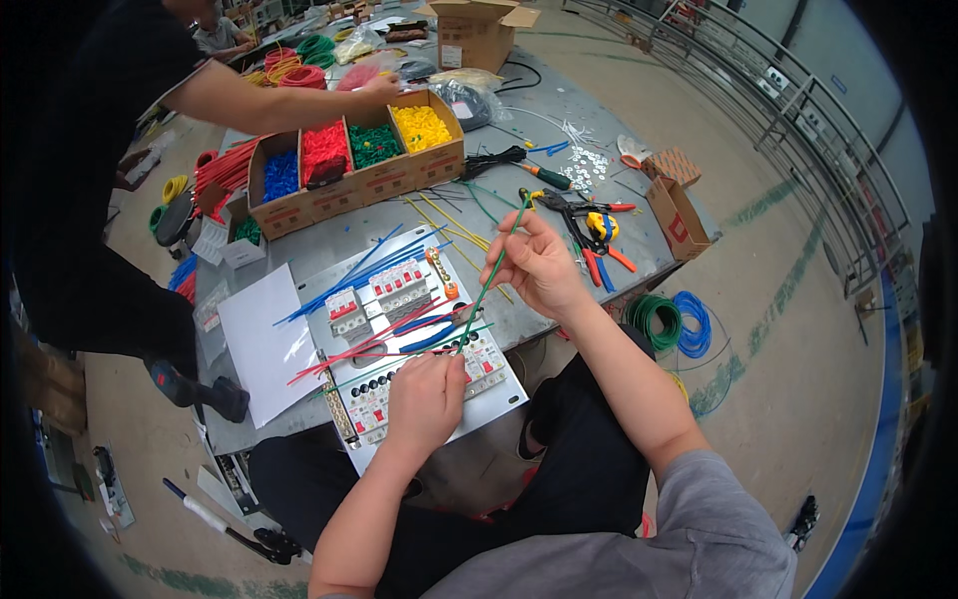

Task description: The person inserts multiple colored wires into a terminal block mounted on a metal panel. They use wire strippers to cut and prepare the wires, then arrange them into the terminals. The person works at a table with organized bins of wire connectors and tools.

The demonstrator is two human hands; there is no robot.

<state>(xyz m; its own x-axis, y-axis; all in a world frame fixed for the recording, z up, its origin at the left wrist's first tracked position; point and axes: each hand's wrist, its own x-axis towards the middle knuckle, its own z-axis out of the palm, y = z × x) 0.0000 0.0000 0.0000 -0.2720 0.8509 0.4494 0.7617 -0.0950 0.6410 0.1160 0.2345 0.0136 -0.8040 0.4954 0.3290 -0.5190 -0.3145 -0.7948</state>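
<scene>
A green wire [492,272] slants up over the panel between my two hands. My left hand [426,397] is closed round its lower end, low over the panel's front. Higher and to the right, my right hand [536,265] pinches the wire near its upper end. Beneath them is a white mounting panel [504,401] bearing a front row of circuit breakers [374,409] and two breaker blocks [399,288] farther back. Red wires [351,351], blue wires [351,283] and blue-handled pliers [427,336] lie across it.
A divided cardboard box [359,185] holds blue, red, green and yellow terminal caps. Crimping pliers [574,215], a yellow-and-blue tool [602,227] and an open carton [679,218] are to the right. Another person's arm [269,100] reaches over the box. Wire coils [654,321] lie below the table edge.
</scene>
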